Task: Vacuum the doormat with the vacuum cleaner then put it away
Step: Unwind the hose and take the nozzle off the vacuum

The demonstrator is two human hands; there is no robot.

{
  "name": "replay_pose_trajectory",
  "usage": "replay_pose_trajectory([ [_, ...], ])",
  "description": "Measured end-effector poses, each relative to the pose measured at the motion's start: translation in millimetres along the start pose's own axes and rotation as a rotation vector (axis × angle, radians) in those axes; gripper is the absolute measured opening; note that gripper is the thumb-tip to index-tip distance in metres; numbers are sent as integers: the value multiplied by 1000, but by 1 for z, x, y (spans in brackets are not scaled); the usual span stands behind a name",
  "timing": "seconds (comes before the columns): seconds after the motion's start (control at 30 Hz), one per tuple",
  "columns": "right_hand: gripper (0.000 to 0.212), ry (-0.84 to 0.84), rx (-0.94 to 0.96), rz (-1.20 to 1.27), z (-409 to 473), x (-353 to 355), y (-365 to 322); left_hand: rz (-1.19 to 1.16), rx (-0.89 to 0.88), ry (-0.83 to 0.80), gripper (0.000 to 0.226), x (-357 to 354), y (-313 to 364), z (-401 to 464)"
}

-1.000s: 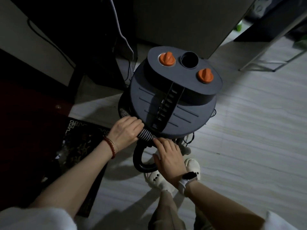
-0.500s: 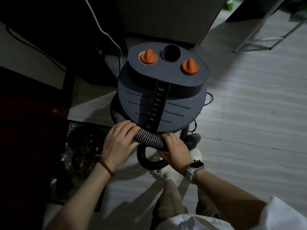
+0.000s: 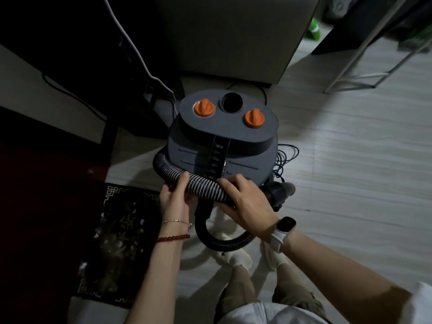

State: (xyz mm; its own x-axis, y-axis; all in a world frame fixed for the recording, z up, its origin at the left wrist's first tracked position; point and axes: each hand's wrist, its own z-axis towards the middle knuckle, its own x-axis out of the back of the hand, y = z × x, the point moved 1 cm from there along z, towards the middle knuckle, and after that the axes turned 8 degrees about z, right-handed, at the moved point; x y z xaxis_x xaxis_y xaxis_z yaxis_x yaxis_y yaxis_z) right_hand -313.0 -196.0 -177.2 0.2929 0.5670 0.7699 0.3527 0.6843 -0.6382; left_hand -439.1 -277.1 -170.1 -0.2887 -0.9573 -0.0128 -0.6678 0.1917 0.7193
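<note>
A round dark grey vacuum cleaner (image 3: 243, 160) with two orange knobs and an open port on top stands on the pale floor in front of me. Its ribbed hose (image 3: 205, 184) curls around the near side of the body. My left hand (image 3: 175, 199) grips the hose on the left, and my right hand (image 3: 245, 199) grips it further right, near the black hose end (image 3: 279, 191). Another loop of hose (image 3: 217, 242) hangs down toward my feet. The dark patterned doormat (image 3: 121, 242) lies on the floor at my left.
A grey cabinet (image 3: 233, 36) stands just behind the vacuum. A black cord (image 3: 285, 157) is bunched at the vacuum's right side. A white cable (image 3: 131, 43) runs down the dark furniture at left. A white metal frame (image 3: 364, 66) stands at the back right.
Both hands have slid along the hose and pulled it closer around the vacuum's front. The hose end now sticks out to the right of my right hand. The vacuum sits lower in view.
</note>
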Motion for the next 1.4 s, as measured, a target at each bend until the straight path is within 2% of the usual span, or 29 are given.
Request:
replay_pose_trajectory([
  [0.07, 46, 14, 15, -16, 4, 14, 0, -3, -15, 16, 16, -8, 9, -7],
  [0.17, 46, 32, 3, 10, 8, 36, 9, 1, -79, -76, 13, -26, 24, -14],
  [0.33, 48, 31, -79, 55, 14, 54, 32, 53, -76, -94, 42, -65, 32, -10],
  [0.53, 50, -73, -68, 90, 30, 92, 89, 277, -63, -144, 57, -102, 24, 1],
  [0.67, 52, -147, 72, 50, 53, 114, 110, 115, -8, -17, 77, -135, 15, -6],
  [0.73, 50, -164, 147, 11, 60, 120, 115, -32, -12, 62, 72, -155, 16, -13],
  [0.83, 48, -144, 248, -40, 78, 138, 119, -160, -112, 136, 59, -176, 28, -16],
  [0.93, 48, -104, 317, -45, 104, 163, 117, -148, -196, 138, 49, -190, 53, -4],
  [1.07, 54, -34, 255, 21, 90, 180, 125, 99, -244, 22, 37, -212, 71, -4],
  [1.23, 62, 12, 158, 110, 26, 187, 150, 312, -337, -241, 47, -235, 44, -43],
  [1.33, 70, -41, 76, 225, -10, 184, 155, 398, -453, -290, 42, -242, 21, -66],
  [1.4, 71, -86, 71, 250, -34, 180, 159, 422, -450, -300, 44, -238, 2, -79],
])
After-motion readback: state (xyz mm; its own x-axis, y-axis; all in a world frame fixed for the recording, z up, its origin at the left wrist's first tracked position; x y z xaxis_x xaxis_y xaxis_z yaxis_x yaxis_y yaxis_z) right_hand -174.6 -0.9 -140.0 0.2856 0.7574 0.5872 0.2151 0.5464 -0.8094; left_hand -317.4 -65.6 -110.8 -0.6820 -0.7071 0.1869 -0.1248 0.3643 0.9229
